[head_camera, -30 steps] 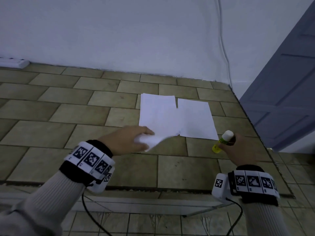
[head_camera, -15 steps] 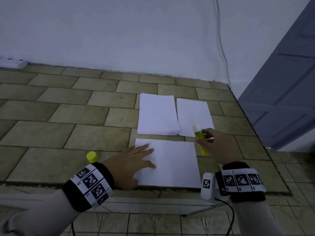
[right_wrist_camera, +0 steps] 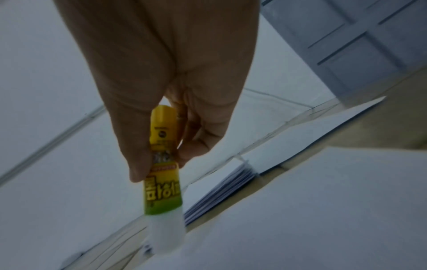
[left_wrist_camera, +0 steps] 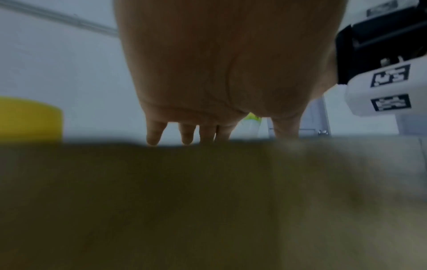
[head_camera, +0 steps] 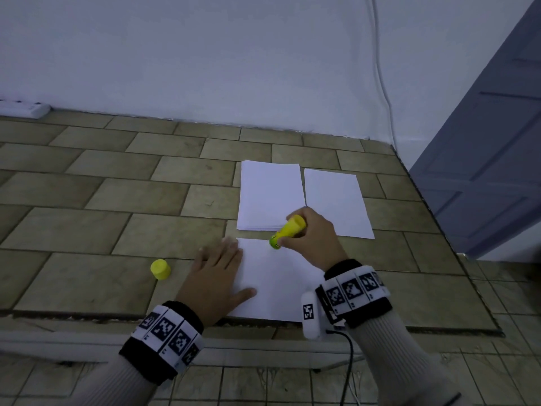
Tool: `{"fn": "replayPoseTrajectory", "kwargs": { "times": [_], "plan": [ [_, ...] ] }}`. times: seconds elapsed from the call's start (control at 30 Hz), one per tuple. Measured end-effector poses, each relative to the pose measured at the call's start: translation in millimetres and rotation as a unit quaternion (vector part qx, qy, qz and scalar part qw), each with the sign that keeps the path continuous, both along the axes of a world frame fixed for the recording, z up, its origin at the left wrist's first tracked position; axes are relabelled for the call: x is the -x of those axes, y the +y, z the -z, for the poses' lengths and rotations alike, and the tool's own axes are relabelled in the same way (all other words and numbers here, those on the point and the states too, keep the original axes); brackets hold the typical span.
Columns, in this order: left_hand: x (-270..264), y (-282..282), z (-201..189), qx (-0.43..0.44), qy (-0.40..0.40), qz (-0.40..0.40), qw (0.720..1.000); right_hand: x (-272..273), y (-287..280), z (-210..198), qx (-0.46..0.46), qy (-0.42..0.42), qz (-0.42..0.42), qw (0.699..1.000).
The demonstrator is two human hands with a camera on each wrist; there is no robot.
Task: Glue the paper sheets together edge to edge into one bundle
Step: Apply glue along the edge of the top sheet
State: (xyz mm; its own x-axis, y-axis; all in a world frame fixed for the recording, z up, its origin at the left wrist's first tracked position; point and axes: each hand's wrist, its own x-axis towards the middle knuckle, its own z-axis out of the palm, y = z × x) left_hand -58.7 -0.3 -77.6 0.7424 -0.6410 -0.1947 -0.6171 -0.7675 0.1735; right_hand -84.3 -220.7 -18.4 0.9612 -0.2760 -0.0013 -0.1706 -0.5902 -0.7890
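Left hand (head_camera: 215, 284): lay flat, pinning the sheet (head_camera: 281, 288).
Right hand (head_camera: 314, 240): gripped the glue (head_camera: 287, 231), tip at the sheet's far edge.
Risk: sheet could skid or wrinkle if the flat hand eased.

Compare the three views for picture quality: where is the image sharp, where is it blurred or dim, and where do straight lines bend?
Head view: dim, bluish but sharp; tile lines and the door bow outward. Left wrist view: lower half a dark smear, only the left hand and yellow cap readable. Right wrist view: the glue stick label is fairly legible, its tip and the paper stack smeared.
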Motion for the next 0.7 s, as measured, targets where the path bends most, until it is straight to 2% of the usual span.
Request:
{"fn": "replayPoseTrajectory", "kwargs": {
  "times": [0.13, 0.27, 0.43, 0.7],
  "plan": [
    [-2, 7, 16, 0.053, -0.031, 0.004, 0.998, -19, 25, 2, 0.008, -0.008, -0.021, 1.000],
    [-4, 9, 24, 0.077, -0.059, 0.014, 0.995, -33, 47, 7, 0.068, -0.016, -0.082, 0.994],
    [-5, 10, 30, 0.113, -0.061, 0.001, 0.992, -43, 60, 11, 0.094, -0.013, -0.115, 0.989],
    [-5, 9, 33, 0.110, -0.065, -0.004, 0.992, -42, 55, 10, 0.145, 0.010, -0.125, 0.981]
  ]
}}
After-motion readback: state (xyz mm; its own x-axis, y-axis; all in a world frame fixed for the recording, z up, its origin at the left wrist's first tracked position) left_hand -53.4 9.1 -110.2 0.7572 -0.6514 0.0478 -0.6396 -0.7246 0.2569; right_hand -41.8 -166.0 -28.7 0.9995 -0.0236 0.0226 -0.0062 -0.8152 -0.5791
